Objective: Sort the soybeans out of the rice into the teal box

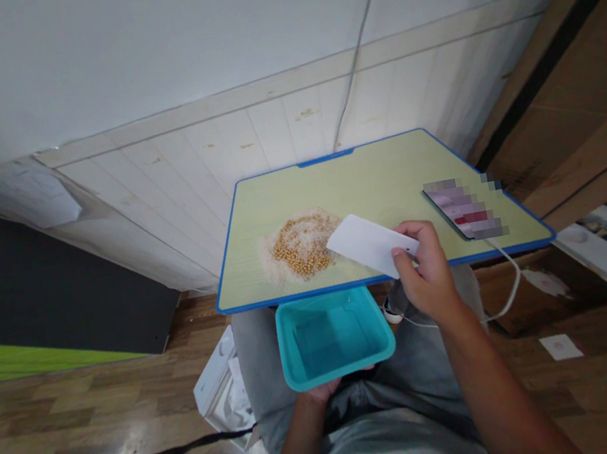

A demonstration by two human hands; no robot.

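My right hand (425,268) pinches a white card (368,243) between thumb and fingers. The card's far end reaches the right side of a pile of yellow soybeans (301,255) mixed with rice-like white grains (314,223). This pile lies on the left half of a pale yellow table (370,176) with a blue edge. My left hand (324,391) supports a teal plastic tub (341,373) from beneath, its fingers mostly hidden under it. The tub is held over my lap, just below the table's near edge, and no beans are visible inside.
A phone (457,212), its screen blurred out, lies on the table's right side with a white cable (516,283) running off the edge. An opened white box (223,386) sits on the floor at left. Cardboard boxes (566,87) stand at right.
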